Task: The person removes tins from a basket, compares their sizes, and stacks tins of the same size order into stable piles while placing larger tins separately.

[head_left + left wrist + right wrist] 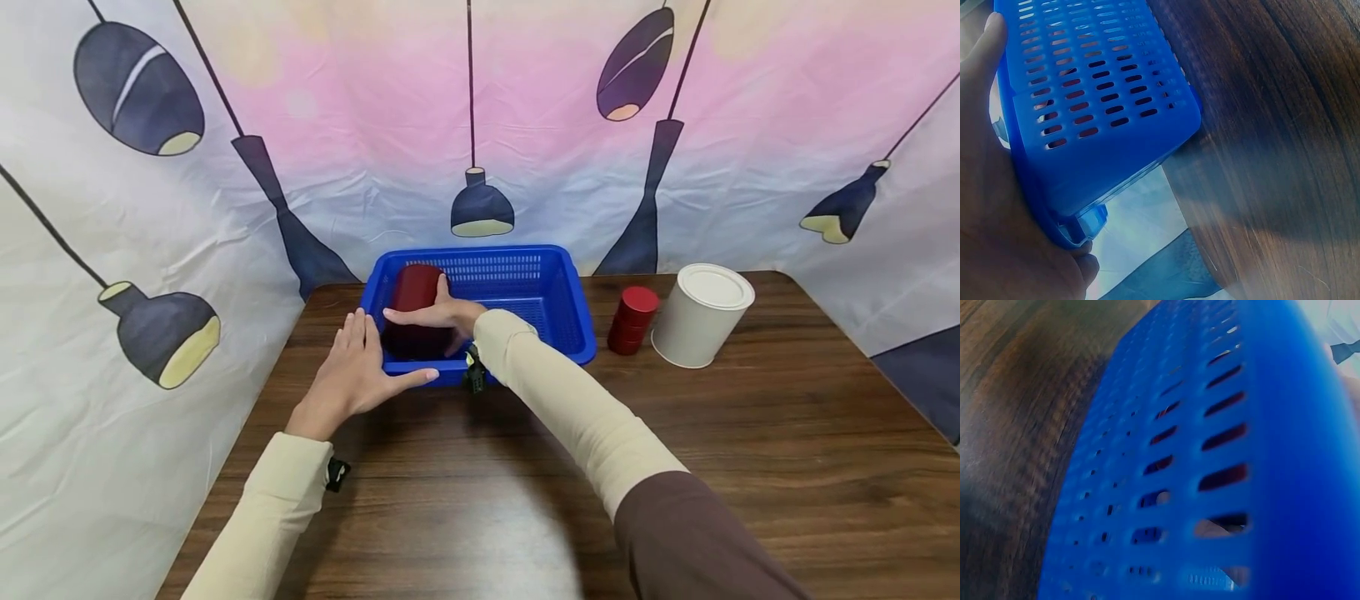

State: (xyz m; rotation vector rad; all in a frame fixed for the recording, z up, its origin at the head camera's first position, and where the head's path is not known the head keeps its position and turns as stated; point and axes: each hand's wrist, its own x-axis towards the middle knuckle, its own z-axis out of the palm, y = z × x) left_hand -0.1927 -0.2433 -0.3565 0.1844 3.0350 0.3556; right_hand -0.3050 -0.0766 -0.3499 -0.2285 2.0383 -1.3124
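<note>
A dark red can (417,290) is at the left end of a blue plastic basket (517,254). Reaching over the front rim, my right hand (438,315) grips this can from its right side, thumb spread across it. The can's underside is hidden, and bits of red show through the slots of the basket wall (1147,381) in the right wrist view. My left hand (352,367) rests at the basket's front left corner with straight fingers along the left side and the thumb along the front. The left wrist view shows that hand's thumb (991,44) at the rim.
To the right of the basket stand a small red ribbed can (633,321) and a larger white can (701,317) with a lid. All stand on a brown wooden table (465,492). A cloth backdrop (390,108) printed with lamps hangs close behind the table.
</note>
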